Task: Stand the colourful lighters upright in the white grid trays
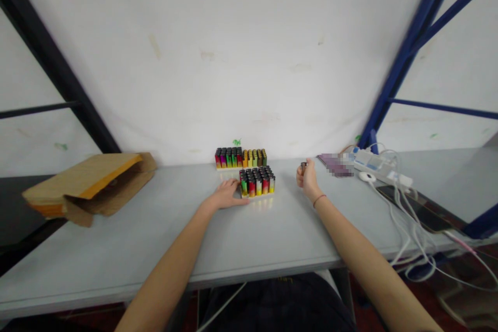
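Note:
A tray of upright lighters [257, 184] with black tops and red, green, yellow and pale bodies stands in the middle of the table. Against its left side rests my left hand [225, 194], fingers stretched out and apart, the thumb lying along the tray's front corner. To the right of the tray, my right hand [308, 179] is raised a little and closed around a lighter [303, 165]. Only the dark top of that lighter shows; the fingers hide its body, and the thumb is up beside the top.
Behind stand a dark-topped lighter tray [229, 158] and a yellow lighter group [254, 158]. An opened cardboard box [89, 184] lies left. On the right are a purple item [336, 165], a power strip [381, 166], white cables [400, 207] and a phone [414, 207]. A wall closes the back.

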Tool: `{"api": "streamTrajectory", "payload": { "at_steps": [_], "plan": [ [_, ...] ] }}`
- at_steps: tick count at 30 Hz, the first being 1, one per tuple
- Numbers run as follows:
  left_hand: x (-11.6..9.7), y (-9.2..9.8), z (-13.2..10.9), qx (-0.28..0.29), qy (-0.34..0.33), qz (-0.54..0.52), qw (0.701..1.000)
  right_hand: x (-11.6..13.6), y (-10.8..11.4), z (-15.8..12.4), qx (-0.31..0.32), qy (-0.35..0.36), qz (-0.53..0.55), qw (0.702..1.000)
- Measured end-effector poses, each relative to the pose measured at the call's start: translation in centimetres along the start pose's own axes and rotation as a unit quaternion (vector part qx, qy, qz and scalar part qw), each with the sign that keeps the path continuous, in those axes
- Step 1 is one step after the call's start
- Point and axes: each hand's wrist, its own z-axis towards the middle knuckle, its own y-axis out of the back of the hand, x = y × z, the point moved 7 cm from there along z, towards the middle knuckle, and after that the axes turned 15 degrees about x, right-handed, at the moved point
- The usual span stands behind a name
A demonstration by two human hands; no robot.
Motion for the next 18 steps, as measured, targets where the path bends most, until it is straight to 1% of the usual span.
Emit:
{"api": "streamTrajectory", "payload": {
  "at_steps": [4, 9, 13, 15, 18],
  "plan": [
    [0.1, -0.1, 0.1, 0.004, 0.001, 0.003, 1.0, 0.0, 0.0, -0.1, 0.0, -0.012, 0.021, 1.0],
    [0.2, -0.2, 0.1, 0.007, -0.002, 0.006, 1.0, 0.4, 0.3, -0.2, -0.01, -0.007, 0.051, 0.999],
    [-0.2, 0.0, -0.1, 0.005, -0.005, 0.002, 1.0, 0.2, 0.5, -0.1, -0.016, 0.0, 0.042, 0.999],
    [-0.3, 0.1, -0.2, 0.004, -0.006, -0.001, 1.0, 0.5, 0.5, 0.1, -0.016, 0.026, 0.01, 0.999],
    [-0.4, 0.1, -0.2, 0.004, -0.003, -0.012, 1.0, 2.3, -0.4, -0.1, 0.006, 0.121, -0.069, 0.99]
  ]
}}
